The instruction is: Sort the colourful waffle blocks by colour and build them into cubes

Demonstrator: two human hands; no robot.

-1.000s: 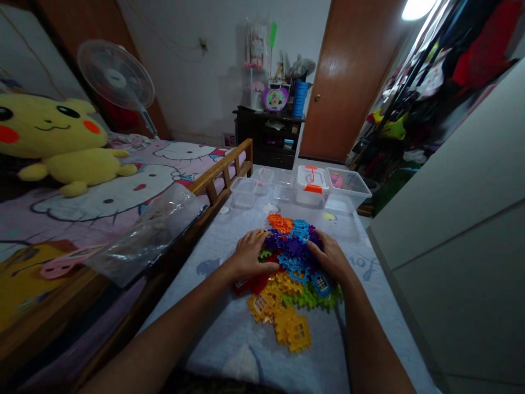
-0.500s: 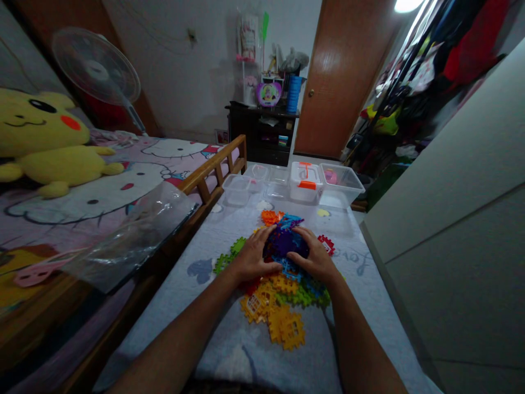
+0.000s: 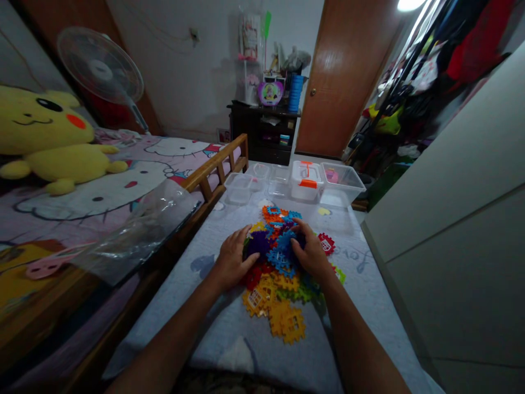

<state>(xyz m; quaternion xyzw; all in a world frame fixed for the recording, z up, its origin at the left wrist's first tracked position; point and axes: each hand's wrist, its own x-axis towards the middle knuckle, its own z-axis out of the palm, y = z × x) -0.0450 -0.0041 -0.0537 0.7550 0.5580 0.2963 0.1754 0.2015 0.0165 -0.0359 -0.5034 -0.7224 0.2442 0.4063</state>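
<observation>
Notched plastic building pieces lie in a pile on the cloth-covered table [image 3: 381, 328]. My left hand [image 3: 233, 260] is at the pile's left side, thumb and fingers curved around purple building pieces [image 3: 258, 244]. On the other side my right hand [image 3: 310, 253] curls around more purple pieces [image 3: 301, 241], its thumb beside blue pieces [image 3: 281, 257]. Yellow pieces [image 3: 287, 323] spread toward me, with red pieces [image 3: 254, 275] and green pieces [image 3: 301, 293] close by. Orange pieces [image 3: 270, 212] lie behind. A red window piece [image 3: 326, 244] sits right of my right hand.
Clear plastic boxes [image 3: 238, 186] line the table's far end, with a white-lidded box [image 3: 307, 178] among them. A wooden bed rail [image 3: 213, 178] borders the left side. A plastic bag [image 3: 143, 230] overlaps it. A pale cabinet [image 3: 451, 219] stands on the right.
My hands have moved apart, the left one outward to the left. The purple pieces gathered between them have separated, and blue pieces now show in the middle.
</observation>
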